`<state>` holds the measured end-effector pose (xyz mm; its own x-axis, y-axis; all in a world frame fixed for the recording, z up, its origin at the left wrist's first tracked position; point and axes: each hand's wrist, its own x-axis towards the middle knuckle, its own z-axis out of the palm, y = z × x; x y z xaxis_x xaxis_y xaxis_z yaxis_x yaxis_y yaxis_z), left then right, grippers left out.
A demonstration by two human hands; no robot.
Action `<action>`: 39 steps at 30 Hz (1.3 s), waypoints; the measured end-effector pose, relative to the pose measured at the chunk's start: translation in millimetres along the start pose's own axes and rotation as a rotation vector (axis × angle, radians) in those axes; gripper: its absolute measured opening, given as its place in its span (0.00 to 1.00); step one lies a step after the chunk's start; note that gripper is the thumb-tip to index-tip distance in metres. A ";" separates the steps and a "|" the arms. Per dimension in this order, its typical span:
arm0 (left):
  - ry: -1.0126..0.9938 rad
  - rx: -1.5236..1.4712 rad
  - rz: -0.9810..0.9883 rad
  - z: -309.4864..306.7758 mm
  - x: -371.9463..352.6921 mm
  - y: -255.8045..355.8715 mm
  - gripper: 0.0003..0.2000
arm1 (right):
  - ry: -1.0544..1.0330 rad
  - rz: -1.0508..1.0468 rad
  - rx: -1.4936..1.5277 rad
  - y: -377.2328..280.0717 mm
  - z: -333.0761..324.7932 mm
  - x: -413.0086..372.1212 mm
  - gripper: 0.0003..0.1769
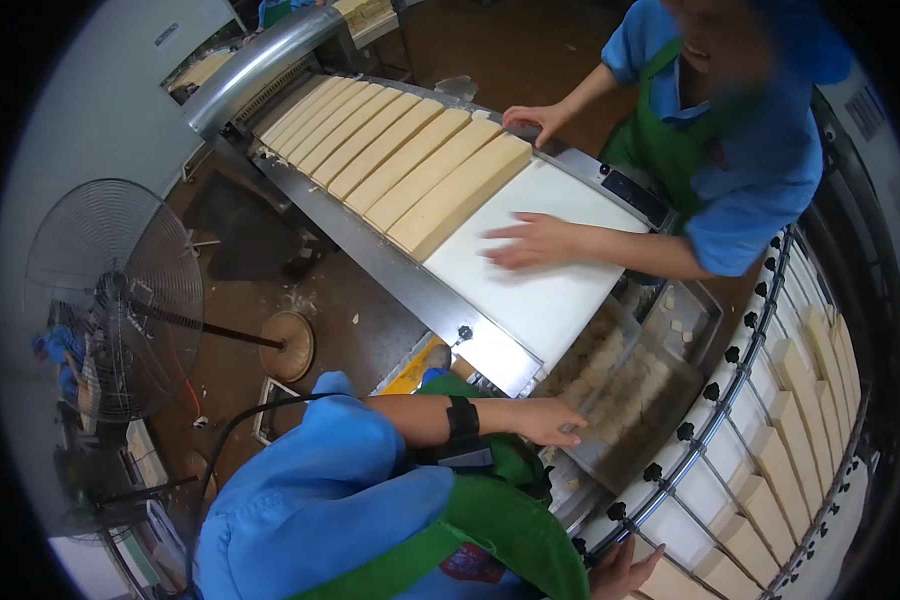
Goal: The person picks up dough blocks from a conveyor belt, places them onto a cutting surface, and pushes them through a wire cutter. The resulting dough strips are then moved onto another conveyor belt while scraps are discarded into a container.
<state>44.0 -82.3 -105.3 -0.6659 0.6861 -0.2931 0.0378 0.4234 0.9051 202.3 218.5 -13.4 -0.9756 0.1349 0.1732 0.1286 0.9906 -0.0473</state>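
My left hand [550, 421], with a black band on its wrist, is above the edge of a metal tray [635, 400] of pale pieces. Its fingers are curled together, and anything between them is too small to make out. My right hand [625, 572] is at the bottom, its fingers apart beside the rail [670, 490] of the curved conveyor. On the straight conveyor's white belt [550, 290] lies a row of long pale dough-like slabs [460, 195].
Across the belt stands a co-worker in a green apron [660, 130], one hand at the slabs' end, the other blurred over the belt. More slabs [785, 470] lie on the curved conveyor [690, 530]. A large fan [115, 290] stands at the left.
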 end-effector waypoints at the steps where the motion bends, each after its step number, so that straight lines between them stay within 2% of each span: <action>1: 0.008 0.009 0.000 -6.9 -2.6 5.3 0.29 | 0.008 -0.003 0.008 1.8 0.2 -1.0 0.17; 3: 0.200 -0.104 0.034 -22.9 -7.7 9.6 0.19 | 0.047 -0.133 -0.069 7.4 2.9 -3.2 0.16; 4: 0.211 -0.098 0.028 -28.5 -11.9 7.4 0.19 | 0.050 -0.142 -0.059 9.4 7.5 -5.9 0.16; 6: 0.415 -0.192 0.087 -42.3 -19.0 1.5 0.15 | 0.090 -0.067 -0.122 11.5 17.4 -9.4 0.15; 7: 0.552 -0.210 0.127 -43.7 -19.2 -6.7 0.12 | 0.159 -0.151 -0.081 16.9 20.6 -6.2 0.15; 10: 0.618 -0.272 0.065 -65.5 -35.0 -9.2 0.10 | 0.219 -0.157 -0.080 7.9 23.0 -2.5 0.13; 11: 0.744 -0.363 0.060 -70.4 -37.5 -27.1 0.09 | 0.222 -0.161 -0.078 0.9 10.8 5.7 0.13; 13: 0.884 -0.363 0.075 -87.8 -52.4 -33.3 0.08 | -0.275 0.521 0.298 -14.0 -24.3 28.0 0.12; 14: 0.950 -0.318 0.083 -97.0 -60.6 -37.9 0.09 | -0.274 0.515 0.295 -3.0 -7.3 21.6 0.12; 16: 1.134 -0.309 0.052 -113.3 -77.9 -63.0 0.09 | 0.059 0.064 -0.340 19.3 40.0 1.3 0.13; 18: 1.394 -0.185 -0.050 -135.2 -99.5 -91.7 0.12 | 0.111 0.037 -0.320 2.3 28.3 17.2 0.14; 19: 1.524 0.039 -0.111 -149.1 -114.6 -110.4 0.17 | 0.163 0.016 -0.298 -7.8 23.7 25.2 0.16; 20: 1.574 0.303 -0.315 -161.6 -132.8 -114.4 0.24 | 0.167 0.015 -0.304 -7.7 29.1 37.2 0.16; 21: 1.601 0.476 -0.563 -170.1 -143.4 -146.9 0.33 | 0.089 -0.119 -0.147 -4.0 38.5 55.6 0.17; 22: 1.602 0.467 -0.560 -178.8 -156.4 -151.4 0.33 | 0.009 -0.250 0.011 -4.9 42.4 66.4 0.18; 23: 1.557 0.373 -0.765 -190.9 -169.1 -152.5 0.37 | -0.428 -0.044 0.126 -56.2 6.0 87.8 0.29; 24: 1.498 0.276 -0.962 -201.9 -179.5 -155.8 0.40 | -0.421 -0.042 0.125 -75.2 16.8 98.6 0.29; 26: 1.431 0.233 -0.917 -217.9 -194.2 -171.7 0.43 | -0.131 -0.221 0.409 -114.3 42.0 117.7 0.05; 28: 1.357 0.190 -0.872 -227.4 -196.4 -183.0 0.45 | -0.046 -0.483 0.435 -175.8 39.6 150.3 0.05; 30: 1.261 0.451 -0.811 -226.5 -188.8 -187.6 0.45 | -0.157 -0.568 0.462 -231.0 48.0 182.6 0.06; 32: 1.246 0.425 -0.789 -226.9 -185.5 -184.6 0.46 | -0.201 -0.616 0.568 -283.9 79.7 213.4 0.06; 34: 1.228 0.383 -0.762 -225.5 -183.1 -181.7 0.47 | -0.133 -0.695 0.612 -342.4 112.5 240.3 0.07; 36: 1.234 0.488 -0.759 -227.8 -182.6 -186.9 0.46 | -0.095 -0.788 0.556 -395.9 151.8 268.7 0.13; 38: 1.139 0.401 -0.786 -234.9 -188.2 -177.7 0.47 | -0.166 -0.702 0.430 -449.1 192.8 292.7 0.27; 39: 1.143 0.451 -0.794 -234.9 -188.3 -178.0 0.48 | -0.185 -0.663 0.384 -478.5 205.4 306.2 0.34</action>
<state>-12.4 -425.8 -138.9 -0.8305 -0.5532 -0.0651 -0.5312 0.7514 0.3915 -194.5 -219.0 -139.8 -0.8456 -0.5204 0.1190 -0.5277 0.7813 -0.3334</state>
